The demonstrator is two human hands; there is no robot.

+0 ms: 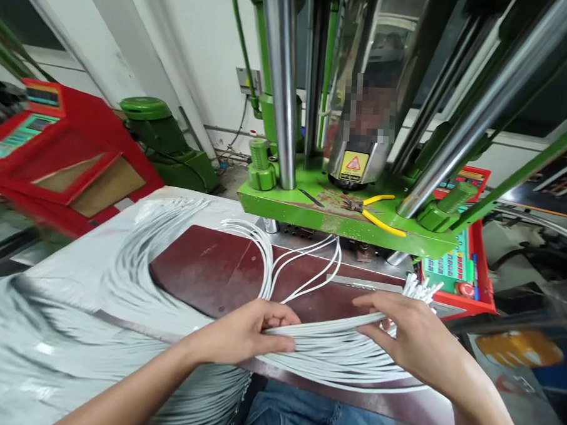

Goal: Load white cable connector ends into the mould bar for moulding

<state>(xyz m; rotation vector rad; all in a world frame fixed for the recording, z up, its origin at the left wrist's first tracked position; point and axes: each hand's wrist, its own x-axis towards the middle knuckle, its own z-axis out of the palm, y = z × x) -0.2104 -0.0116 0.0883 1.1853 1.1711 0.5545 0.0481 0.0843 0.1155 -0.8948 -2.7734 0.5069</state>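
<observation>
Head view: pliers (375,211) on green press (312,204).

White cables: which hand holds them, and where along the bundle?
Both hands hold the white cable bundle: left hand around its middle stretch, right hand near the connector ends.

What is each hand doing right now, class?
Left hand: closed on the bundle of white cables.
Right hand: gripping the same bundle near its plug ends.
</observation>
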